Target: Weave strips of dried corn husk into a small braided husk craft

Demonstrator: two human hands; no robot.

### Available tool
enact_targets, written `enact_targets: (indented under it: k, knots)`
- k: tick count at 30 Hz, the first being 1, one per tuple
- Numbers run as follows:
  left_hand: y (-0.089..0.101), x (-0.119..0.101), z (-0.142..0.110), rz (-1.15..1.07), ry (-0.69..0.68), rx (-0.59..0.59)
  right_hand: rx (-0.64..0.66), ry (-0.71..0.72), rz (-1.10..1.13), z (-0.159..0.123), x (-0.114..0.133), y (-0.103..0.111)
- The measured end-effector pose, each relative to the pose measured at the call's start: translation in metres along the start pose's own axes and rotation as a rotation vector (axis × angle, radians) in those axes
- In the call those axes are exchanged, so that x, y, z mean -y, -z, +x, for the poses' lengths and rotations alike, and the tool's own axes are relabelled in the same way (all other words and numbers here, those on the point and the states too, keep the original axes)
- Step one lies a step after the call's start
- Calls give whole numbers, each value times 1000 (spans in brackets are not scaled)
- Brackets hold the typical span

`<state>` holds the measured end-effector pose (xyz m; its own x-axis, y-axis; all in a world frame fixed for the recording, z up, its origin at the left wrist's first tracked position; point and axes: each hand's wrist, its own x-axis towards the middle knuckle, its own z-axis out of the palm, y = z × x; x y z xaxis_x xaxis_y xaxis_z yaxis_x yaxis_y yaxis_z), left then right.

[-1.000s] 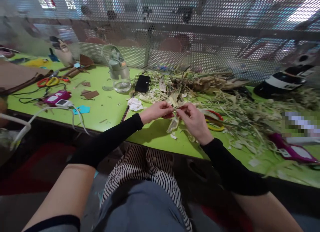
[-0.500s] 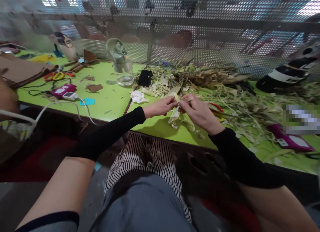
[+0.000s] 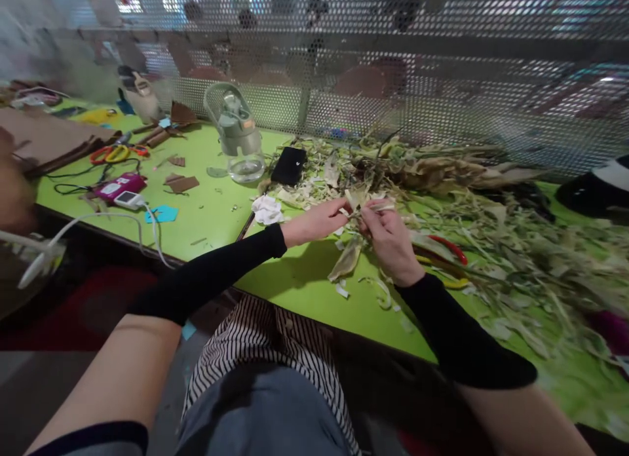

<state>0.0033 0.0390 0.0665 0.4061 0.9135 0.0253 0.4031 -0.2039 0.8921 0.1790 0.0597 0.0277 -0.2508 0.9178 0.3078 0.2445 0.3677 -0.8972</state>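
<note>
Over the green table [image 3: 295, 279], my two hands meet at a pale, dry corn husk piece [image 3: 356, 198]. My left hand [image 3: 319, 222] pinches its left side between thumb and fingers. My right hand [image 3: 390, 243] is closed round the other side, and a short rolled end sticks out above its knuckles. Below the hands hangs a wide husk flap [image 3: 345, 259]; whether it joins the held piece I cannot tell. Scissors with red and yellow handles [image 3: 448, 249] lie just right of my right hand, partly under scraps.
Husk shreds [image 3: 496, 240] cover the table's right side. Behind stand a clear water bottle [image 3: 240, 141] and a perforated metal screen [image 3: 314, 82]. A black phone [image 3: 289, 166], crumpled tissue [image 3: 266, 209], purple device with cables [image 3: 120, 187] and more scissors [image 3: 118, 154] lie leftward.
My view has shifted, so the table's right side sits lower. Both hands stay together at the husk; my right hand has turned more upright, and the flap below hangs lower and wider.
</note>
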Motion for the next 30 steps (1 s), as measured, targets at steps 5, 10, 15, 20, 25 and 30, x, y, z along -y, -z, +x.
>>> enact_targets:
  k: [5, 10, 15, 20, 25, 30]
  knots:
    - [-11, 10, 12, 25, 30, 13, 1, -41, 12, -2, -6, 8]
    - [-19, 18, 20, -134, 0, 42, -7, -19, -12, -7, -1, 10]
    - [-21, 23, 21, -219, -43, 32, -63, -52, -109, -11, -1, 6]
    - [-19, 22, 18, -334, -13, 21, -182, 54, -383, -13, 2, 7]
    - [-18, 21, 16, -368, 23, 59, -153, 71, -422, -16, 10, 9]
    - [-20, 20, 14, -440, 19, 84, -190, 45, -356, -14, 12, 14]
